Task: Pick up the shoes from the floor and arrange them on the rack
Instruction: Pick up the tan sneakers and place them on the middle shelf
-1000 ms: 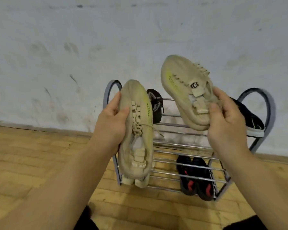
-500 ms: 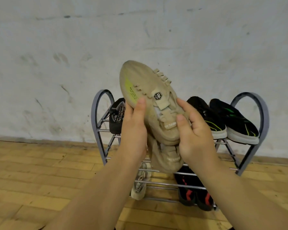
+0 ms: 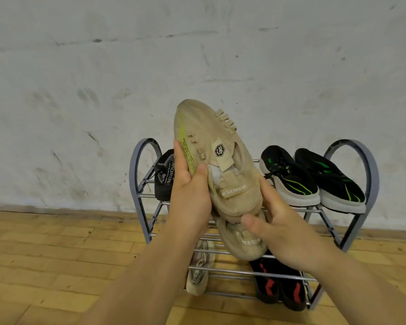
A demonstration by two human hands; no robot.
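Two beige sneakers are stacked together in front of the rack. The upper beige sneaker [image 3: 211, 146] points toe up, and the lower beige sneaker [image 3: 242, 245] shows only its heel beneath it. My left hand [image 3: 190, 195] grips the pair from the left side. My right hand [image 3: 279, 221] holds the heels from the right, thumb across the lower one. Behind them stands the grey metal shoe rack [image 3: 352, 148] against the wall.
On the rack's top shelf sit a black mesh shoe [image 3: 165, 174] at the left and two black-and-green shoes [image 3: 312, 179] at the right. The bottom shelf holds a pale sneaker [image 3: 198, 270] and a black-and-red pair [image 3: 279, 285]. White wall behind, wooden floor around.
The two beige sneakers, held apart a second ago, have been brought together and stacked. My right hand has slid lower onto the heels. The view has shifted left and nearer.
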